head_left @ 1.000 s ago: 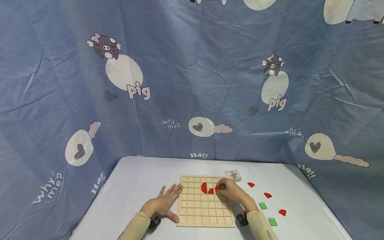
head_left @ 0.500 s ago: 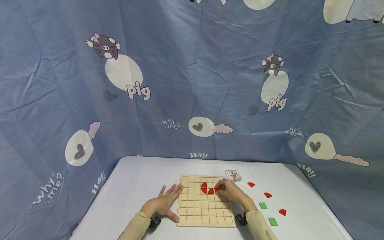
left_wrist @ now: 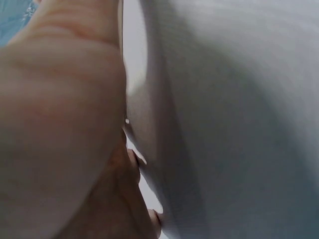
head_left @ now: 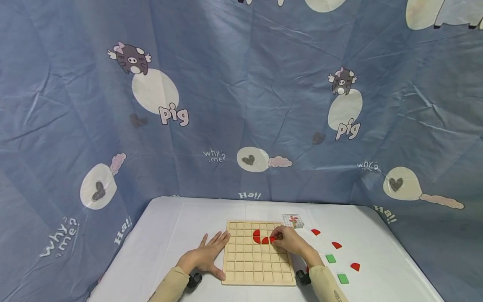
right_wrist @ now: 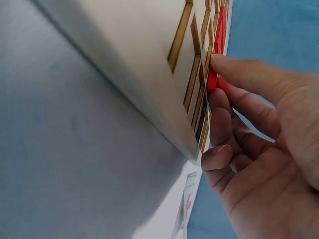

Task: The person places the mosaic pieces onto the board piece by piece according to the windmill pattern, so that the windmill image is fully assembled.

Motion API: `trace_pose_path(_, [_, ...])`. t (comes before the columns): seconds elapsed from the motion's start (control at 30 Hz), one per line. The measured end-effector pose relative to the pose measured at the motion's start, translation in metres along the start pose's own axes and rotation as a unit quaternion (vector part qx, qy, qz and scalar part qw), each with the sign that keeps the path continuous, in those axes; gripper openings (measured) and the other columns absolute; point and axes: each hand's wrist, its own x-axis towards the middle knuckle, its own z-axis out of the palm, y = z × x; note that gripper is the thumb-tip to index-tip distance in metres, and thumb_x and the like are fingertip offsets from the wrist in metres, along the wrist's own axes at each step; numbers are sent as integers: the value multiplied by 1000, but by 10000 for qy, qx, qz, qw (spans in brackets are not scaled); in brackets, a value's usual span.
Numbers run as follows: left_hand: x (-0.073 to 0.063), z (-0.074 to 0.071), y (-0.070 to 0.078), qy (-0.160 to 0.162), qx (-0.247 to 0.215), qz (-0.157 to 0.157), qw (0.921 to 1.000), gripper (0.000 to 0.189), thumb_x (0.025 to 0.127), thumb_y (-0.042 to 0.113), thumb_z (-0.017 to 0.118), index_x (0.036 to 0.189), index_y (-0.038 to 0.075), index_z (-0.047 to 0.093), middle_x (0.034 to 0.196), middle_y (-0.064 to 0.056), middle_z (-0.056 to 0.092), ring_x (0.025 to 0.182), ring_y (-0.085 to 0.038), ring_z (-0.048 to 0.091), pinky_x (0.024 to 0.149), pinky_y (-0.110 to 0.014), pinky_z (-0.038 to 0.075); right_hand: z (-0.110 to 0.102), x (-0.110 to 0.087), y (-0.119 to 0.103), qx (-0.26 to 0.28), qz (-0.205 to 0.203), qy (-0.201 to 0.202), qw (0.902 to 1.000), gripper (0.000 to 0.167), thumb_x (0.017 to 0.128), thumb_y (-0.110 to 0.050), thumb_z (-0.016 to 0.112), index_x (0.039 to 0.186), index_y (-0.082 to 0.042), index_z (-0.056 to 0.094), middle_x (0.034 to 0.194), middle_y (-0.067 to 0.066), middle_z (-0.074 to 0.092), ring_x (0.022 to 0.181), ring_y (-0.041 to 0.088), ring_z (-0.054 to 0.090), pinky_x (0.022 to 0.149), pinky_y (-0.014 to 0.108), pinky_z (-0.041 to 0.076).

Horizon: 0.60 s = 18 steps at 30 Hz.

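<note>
A wooden grid board [head_left: 247, 268] lies on the white table. Red quarter-circle pieces [head_left: 256, 239] sit in cells of its upper part. Against the board's left edge rests my left hand [head_left: 206, 254], its fingers spread and the thumb near the lower left corner. With thumb and index finger my right hand [head_left: 290, 240] pinches another red quarter-circle piece [head_left: 272, 239] at a cell right of the others. The right wrist view shows the thumb and a fingertip on this red piece [right_wrist: 212, 80], the other fingers curled beneath. The left wrist view holds mostly blurred palm [left_wrist: 60, 114] and tabletop.
A printed grid card [head_left: 293, 220] lies beyond the board's upper right corner. Loose red quarter-circles [head_left: 336, 245] and two green squares [head_left: 330, 259] are scattered right of the board, one red piece partly hidden by my right wrist. A blue patterned curtain [head_left: 241, 126] surrounds the table.
The pinched red piece has shifted slightly left and down, and now lies flatter at its cell. My right hand has moved very little; the left hand stays where it was.
</note>
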Motion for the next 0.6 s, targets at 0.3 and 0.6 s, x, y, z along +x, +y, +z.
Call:
trace_pose_path(0.3, [3, 0, -3, -6, -33, -56, 10000, 135, 57, 72, 72, 156, 9, 7, 164, -11, 5, 151, -34, 6, 117, -65, -1, 1, 0, -1, 5, -25, 82, 10000, 6, 86, -6, 71, 91, -9, 69, 86, -3, 65, 75, 4, 58, 63, 19, 51])
trace_pose_path(0.6, [4, 2, -4, 12, 1, -44, 10000, 135, 56, 75, 70, 156, 8, 8, 164, -11, 5, 151, -33, 6, 117, -66, 0, 3, -1, -1, 30, -46, 85, 9999, 7, 86, -5, 70, 92, -7, 69, 89, -1, 67, 77, 6, 60, 65, 20, 53])
